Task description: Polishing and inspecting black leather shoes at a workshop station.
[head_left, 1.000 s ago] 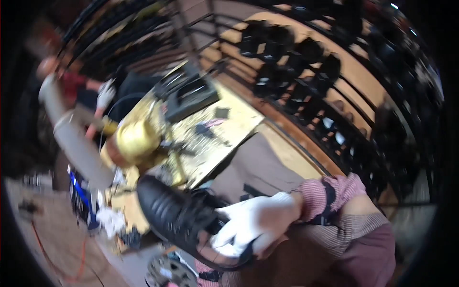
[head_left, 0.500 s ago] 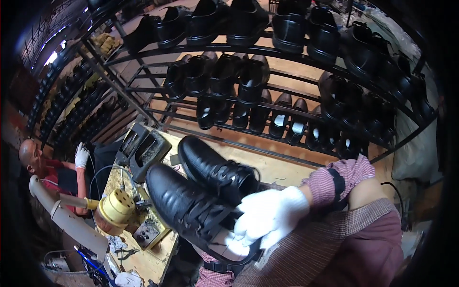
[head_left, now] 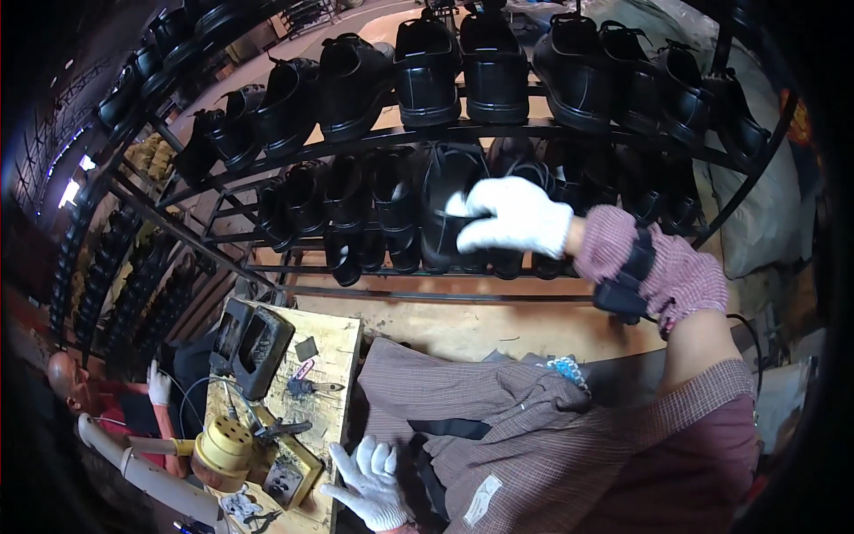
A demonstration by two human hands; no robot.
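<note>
My right hand (head_left: pixel 518 218), in a white knitted glove, reaches out to the middle level of the shoe rack. Its fingers and thumb close on the back of a black lace-up shoe (head_left: pixel 440 182), slightly blurred. Behind the hand, another dark laced shoe (head_left: pixel 525 156) is partly hidden; whether the hand touches it I cannot tell. Low in the view, beside the right edge of the wooden table, my left hand (head_left: pixel 369 481) in a similar glove is empty, its fingers spread.
Several black shoes (head_left: pixel 427 76) line the metal rack (head_left: pixel 347 142). On the table (head_left: pixel 329 347) are a dark block-shaped tool (head_left: pixel 258 351), a brush (head_left: pixel 316 387) and pliers (head_left: pixel 258 521). A yellow lamp (head_left: pixel 222 449) hangs over its left side. Another person (head_left: pixel 89 383) sits at far left.
The two shoes have left the space above my lap. My right hand has moved up and forward to the rack with a shoe. My left hand has come into view, empty.
</note>
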